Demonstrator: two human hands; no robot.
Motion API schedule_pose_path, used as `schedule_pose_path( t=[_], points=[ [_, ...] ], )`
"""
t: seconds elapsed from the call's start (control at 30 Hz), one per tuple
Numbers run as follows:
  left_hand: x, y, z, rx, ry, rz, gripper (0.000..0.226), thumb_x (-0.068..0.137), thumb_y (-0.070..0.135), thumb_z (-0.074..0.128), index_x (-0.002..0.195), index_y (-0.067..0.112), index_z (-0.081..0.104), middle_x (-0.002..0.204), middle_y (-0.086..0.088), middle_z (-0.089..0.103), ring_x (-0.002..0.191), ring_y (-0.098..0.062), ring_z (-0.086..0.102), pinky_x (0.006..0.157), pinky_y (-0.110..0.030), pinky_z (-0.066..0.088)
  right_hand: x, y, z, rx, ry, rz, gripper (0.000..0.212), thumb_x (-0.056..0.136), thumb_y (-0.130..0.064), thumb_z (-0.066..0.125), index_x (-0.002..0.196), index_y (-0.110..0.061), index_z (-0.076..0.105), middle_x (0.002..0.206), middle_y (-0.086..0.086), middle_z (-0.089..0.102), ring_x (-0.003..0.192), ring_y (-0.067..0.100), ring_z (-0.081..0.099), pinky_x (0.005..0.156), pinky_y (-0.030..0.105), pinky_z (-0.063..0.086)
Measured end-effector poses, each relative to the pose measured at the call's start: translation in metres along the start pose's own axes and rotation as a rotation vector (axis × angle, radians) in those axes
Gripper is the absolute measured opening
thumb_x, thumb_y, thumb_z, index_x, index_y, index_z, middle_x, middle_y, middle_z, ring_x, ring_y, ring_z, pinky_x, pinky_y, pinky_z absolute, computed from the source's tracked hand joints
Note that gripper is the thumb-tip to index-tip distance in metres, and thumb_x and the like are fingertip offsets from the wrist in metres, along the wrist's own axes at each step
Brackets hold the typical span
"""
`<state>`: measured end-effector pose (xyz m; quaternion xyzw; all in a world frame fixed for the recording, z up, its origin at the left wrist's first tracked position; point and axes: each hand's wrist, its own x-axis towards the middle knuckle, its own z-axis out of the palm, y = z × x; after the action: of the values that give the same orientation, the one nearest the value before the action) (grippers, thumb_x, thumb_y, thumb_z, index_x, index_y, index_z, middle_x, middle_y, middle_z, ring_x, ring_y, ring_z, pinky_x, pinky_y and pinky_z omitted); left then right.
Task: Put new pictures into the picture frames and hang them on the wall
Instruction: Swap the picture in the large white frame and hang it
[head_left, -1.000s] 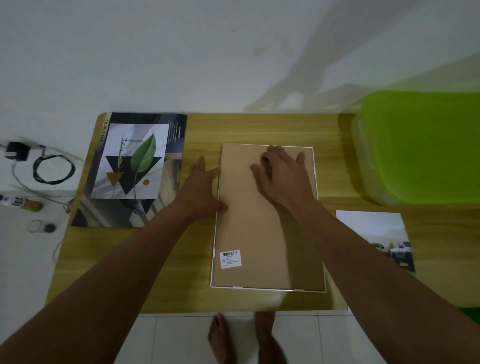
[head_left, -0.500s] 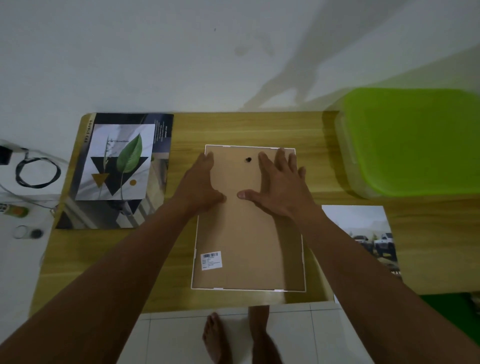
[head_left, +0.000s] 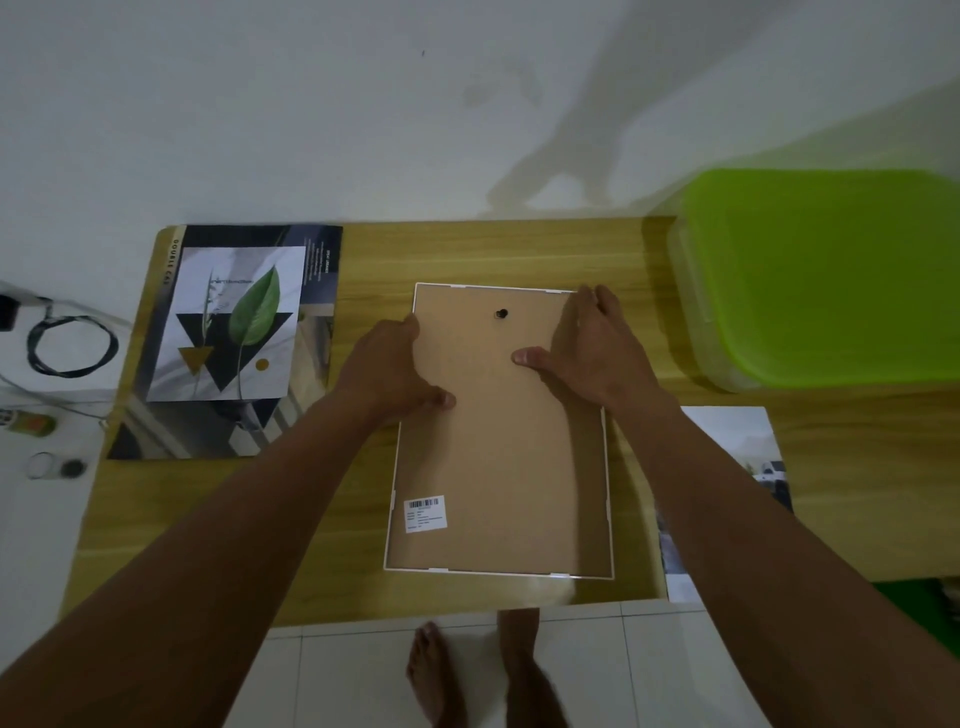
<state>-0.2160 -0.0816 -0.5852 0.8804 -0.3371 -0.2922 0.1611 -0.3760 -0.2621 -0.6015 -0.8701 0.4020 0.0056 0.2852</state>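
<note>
A face-down picture frame (head_left: 501, 431), long axis running away from the person, is being pressed flat on the desk (head_left: 363, 519) at its far end, left hand (head_left: 389, 369) and right hand (head_left: 592, 348) spread open on opposite edges, gripping nothing.

Frame (head_left: 501, 441) mid-table (head_left: 363, 571), poster (head_left: 234, 332) left, box (head_left: 826, 286) right.

Bare table (head_left: 363, 260) strip behind frame (head_left: 498, 441); green bin (head_left: 821, 280) blocks right, poster (head_left: 234, 338) left.
</note>
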Motion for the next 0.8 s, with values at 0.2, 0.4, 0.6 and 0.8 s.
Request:
schedule_pose_path(
  t=[0.2, 0.4, 0.6, 0.8],
  points=[
    [-0.006, 0.007, -0.007, -0.167, 0.023, -0.055, 0.087, 0.059, 0.025, 0.093, 0.135, 0.009, 0.053, 0.122, -0.007, 0.060, 0.110, -0.024, 0.058, 0.082, -0.028, 0.043, 0.006, 0.004, -0.001, -0.007, -0.006, 0.028, 0.119, 0.063, -0.069, 0.077, 0.147, -0.002, 0.027, 0.157, 0.008, 0.028, 0.142, 0.020, 0.032, 0.106, 0.033, 0.035],
    [-0.012, 0.020, -0.019, -0.462, 0.024, -0.149, 0.063, 0.073, 0.007, 0.084, 0.130, 0.004, 0.059, 0.097, 0.005, 0.059, 0.083, -0.008, 0.056, 0.082, -0.024, 0.042, 0.007, 0.001, 0.002, -0.011, -0.006, 0.022, 0.117, 0.065, -0.067, 0.078, 0.146, 0.000, 0.026, 0.157, 0.010, 0.027, 0.141, 0.023, 0.033, 0.106, 0.035, 0.035],
    [-0.007, 0.017, -0.017, -0.577, 0.028, -0.213, 0.071, 0.077, 0.011, 0.081, 0.140, 0.005, 0.050, 0.123, -0.007, 0.063, 0.098, -0.013, 0.059, 0.096, -0.032, 0.049, 0.008, -0.002, 0.001, -0.015, 0.006, 0.016, 0.107, 0.065, -0.063, 0.080, 0.137, 0.001, 0.035, 0.147, 0.012, 0.037, 0.131, 0.027, 0.043, 0.098, 0.036, 0.040],
    [-0.001, 0.013, -0.016, -0.657, 0.051, -0.267, 0.067, 0.079, 0.014, 0.079, 0.139, 0.007, 0.052, 0.132, -0.009, 0.059, 0.109, -0.019, 0.061, 0.098, -0.038, 0.051, 0.009, -0.002, 0.003, -0.007, 0.016, 0.015, 0.098, 0.064, -0.061, 0.082, 0.129, 0.000, 0.041, 0.146, 0.011, 0.038, 0.127, 0.026, 0.045, 0.094, 0.035, 0.041]
  ],
)
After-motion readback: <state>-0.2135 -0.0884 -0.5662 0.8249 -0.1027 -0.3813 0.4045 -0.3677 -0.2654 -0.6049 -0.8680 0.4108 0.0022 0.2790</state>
